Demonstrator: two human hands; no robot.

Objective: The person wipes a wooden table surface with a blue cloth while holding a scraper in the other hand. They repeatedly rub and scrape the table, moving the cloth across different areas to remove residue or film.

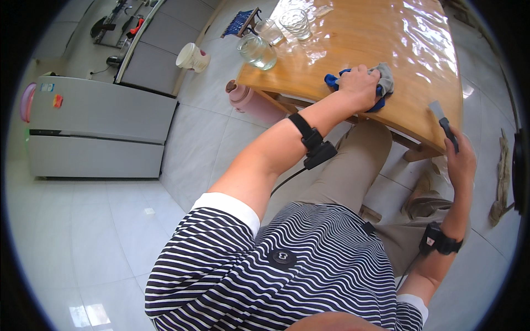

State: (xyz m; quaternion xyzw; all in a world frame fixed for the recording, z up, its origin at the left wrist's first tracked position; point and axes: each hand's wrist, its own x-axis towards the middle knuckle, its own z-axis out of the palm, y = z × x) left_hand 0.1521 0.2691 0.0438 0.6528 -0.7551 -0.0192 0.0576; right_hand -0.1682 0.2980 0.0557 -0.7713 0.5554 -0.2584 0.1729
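Observation:
My left hand presses a crumpled grey and blue cloth onto the wooden table, close to its near edge. Blue parts of the cloth stick out on both sides of the fingers. At the table's near right corner, my right hand grips the black handle of a scraper. Its flat metal blade points up and away from me, over the tabletop. Black straps with small devices sit on both forearms.
A glass jar and two drinking glasses stand at the table's left side. A pink thermos is beside the table on the floor. Further left are a white bucket and a grey refrigerator. A blue-topped stool stands behind.

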